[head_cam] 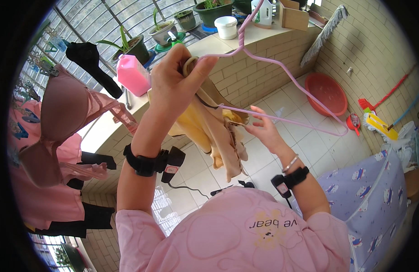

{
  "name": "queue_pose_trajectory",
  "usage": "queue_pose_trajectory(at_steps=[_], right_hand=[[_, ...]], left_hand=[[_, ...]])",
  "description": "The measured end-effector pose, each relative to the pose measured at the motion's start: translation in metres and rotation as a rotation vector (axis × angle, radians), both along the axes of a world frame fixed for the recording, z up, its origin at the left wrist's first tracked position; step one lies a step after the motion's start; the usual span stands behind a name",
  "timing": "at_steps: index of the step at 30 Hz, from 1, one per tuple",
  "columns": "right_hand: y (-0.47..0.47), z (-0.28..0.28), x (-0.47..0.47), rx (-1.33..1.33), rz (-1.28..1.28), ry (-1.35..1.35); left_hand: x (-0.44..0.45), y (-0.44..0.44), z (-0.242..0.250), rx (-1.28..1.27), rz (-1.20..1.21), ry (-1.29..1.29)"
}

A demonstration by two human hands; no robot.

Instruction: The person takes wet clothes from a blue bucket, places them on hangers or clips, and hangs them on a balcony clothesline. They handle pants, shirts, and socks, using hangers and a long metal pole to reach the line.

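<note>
My left hand is shut on a pink clothes hanger and the rolled upper edge of a beige and yellow garment. The cloth hangs down below that hand in folds, with a dark trim line across it. One end of the hanger's lower bar meets the garment; its other end sticks out to the right, bare. My right hand is at the garment's right edge, thumb against the cloth and other fingers spread. Whether it pinches the edge cannot be made out.
Left, a pink bra and other laundry hang from clips. Along the barred window, a ledge carries potted plants, a pink jug and a white tub. A red basin, brushes and a purple patterned cover stand right.
</note>
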State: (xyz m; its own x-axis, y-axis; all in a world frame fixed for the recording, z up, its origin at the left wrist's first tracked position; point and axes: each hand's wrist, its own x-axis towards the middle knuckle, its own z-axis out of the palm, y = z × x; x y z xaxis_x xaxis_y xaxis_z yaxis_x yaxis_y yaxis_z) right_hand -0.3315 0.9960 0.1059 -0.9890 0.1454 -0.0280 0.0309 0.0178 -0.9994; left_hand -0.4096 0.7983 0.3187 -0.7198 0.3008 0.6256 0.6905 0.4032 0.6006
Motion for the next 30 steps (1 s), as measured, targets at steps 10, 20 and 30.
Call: queue_pose_trajectory(at_steps=[10, 20, 30], right_hand=[[-0.039, -0.011, -0.057, -0.676, 0.237, -0.357], [0.028, 0.025, -0.041, -0.837, -0.026, -0.235], [0.048, 0.049, -0.053, 0.208, -0.339, 0.228]], left_hand=[[0.009, -0.041, -0.012, 0.064, 0.018, -0.083], [0.016, -0.112, -0.068, -0.382, 0.247, 0.04], [0.026, -0.096, -0.085, -0.531, 0.323, 0.093]])
